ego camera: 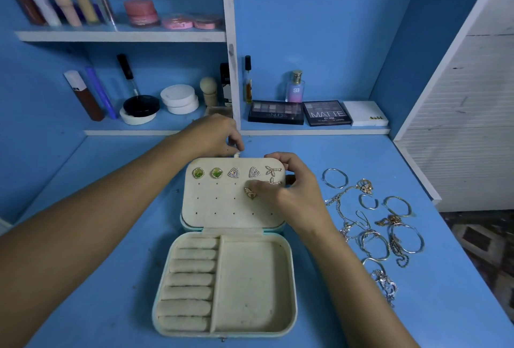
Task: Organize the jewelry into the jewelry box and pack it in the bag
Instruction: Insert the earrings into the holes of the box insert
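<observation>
The jewelry box [225, 278] lies open on the blue table [333, 152], its lid panel [219, 208] flat behind the tray. The right hand [289, 189] sits over the panel's right edge, fingertips pinching a small gold earring [250, 192] against the second row of holes. The left hand [214, 133] reaches behind the top edge, fingers curled round something small there; what exactly, I cannot tell.

Risk here: that stud post is thin and the holes are tiny, so a slightly off angle could bend the post or send the earring skating across the panel. If the back is being fitted blind from behind, it could slip off and drop out of sight behind the box.

The panel looks soft and velvety, cream, dotted with neat holes. Two green stone studs [207, 173] and two triangular sparkly ones [243, 172] already sit along the top row. Padded ring rolls [192, 278] fill the tray's left; the right compartment is smooth and empty.

To the right, bangles [335, 178] and fine chains [347, 208] lie tangled on the table, likely to snag when lifted. No bag in view.
</observation>
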A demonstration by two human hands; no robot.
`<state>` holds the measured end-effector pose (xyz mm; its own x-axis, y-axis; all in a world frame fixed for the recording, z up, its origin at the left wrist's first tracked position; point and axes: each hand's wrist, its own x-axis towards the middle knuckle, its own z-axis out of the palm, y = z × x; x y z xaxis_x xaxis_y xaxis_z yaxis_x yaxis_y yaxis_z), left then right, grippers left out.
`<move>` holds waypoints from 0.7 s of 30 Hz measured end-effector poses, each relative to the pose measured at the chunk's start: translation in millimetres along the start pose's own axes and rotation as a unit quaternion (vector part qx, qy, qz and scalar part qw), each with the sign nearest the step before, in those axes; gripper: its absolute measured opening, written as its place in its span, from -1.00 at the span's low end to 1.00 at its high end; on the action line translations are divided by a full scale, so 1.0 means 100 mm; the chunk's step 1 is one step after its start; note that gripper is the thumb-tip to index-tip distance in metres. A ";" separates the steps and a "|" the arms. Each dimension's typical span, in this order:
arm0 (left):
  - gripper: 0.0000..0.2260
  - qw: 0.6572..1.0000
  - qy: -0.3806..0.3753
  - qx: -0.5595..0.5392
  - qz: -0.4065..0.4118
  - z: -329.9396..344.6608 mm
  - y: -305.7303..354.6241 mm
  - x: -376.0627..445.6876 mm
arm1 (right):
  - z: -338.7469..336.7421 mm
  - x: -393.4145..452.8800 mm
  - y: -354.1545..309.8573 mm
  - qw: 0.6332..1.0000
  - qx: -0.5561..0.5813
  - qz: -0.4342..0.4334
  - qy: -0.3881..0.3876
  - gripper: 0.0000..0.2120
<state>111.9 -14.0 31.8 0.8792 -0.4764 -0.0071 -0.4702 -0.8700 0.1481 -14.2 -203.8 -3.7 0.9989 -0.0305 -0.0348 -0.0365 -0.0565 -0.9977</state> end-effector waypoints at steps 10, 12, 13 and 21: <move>-0.95 1.000 0.003 -0.016 -0.010 0.03 -0.03 0.01 | 0.00 0.01 0.01 1.000 -0.005 -0.009 -0.002 -0.61; -0.95 1.000 0.001 -0.019 -0.007 0.03 -0.04 0.00 | 0.00 0.01 0.01 1.000 -0.008 -0.010 -0.004 -0.60; -0.95 1.000 0.000 -0.018 -0.005 0.03 -0.04 0.00 | 0.00 0.01 0.02 1.000 -0.010 -0.011 -0.004 -0.60; -0.96 0.994 0.084 -0.067 -0.031 -0.06 -0.03 -0.10 | 0.01 -0.04 0.03 1.000 -0.013 -0.024 0.002 -0.59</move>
<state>105.1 -5.3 37.7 0.9119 -0.3843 0.1440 -0.4100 -0.8673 0.2823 -18.1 -203.4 -6.6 0.9994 -0.0319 0.0135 0.0107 -0.0847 -0.9963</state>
